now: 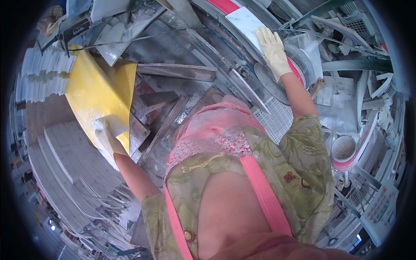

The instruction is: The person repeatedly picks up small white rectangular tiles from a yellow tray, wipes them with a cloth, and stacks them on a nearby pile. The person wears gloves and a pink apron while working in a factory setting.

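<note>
My left hand [107,138], in a pale glove, grips a small whitish tile [115,125]. It is over a sloping yellow sheet [97,91] on the left. Some of its fingers are hidden by the tile. My right hand [274,51], in a cream glove, reaches to the upper right. Its fingers lie stretched and close together on a white marble-like tile [246,25], pressing its near edge. That tile rests on a red belt [224,5], which shows again beyond my wrist.
Stacks of thin white tiles [47,65] stand at the far left, above long grey slabs [73,147]. Dusty boards [177,72] and metal rails lie ahead of me. A perforated white panel [274,119] is by my apron. On the right are a round container [343,148] and a button panel [381,208].
</note>
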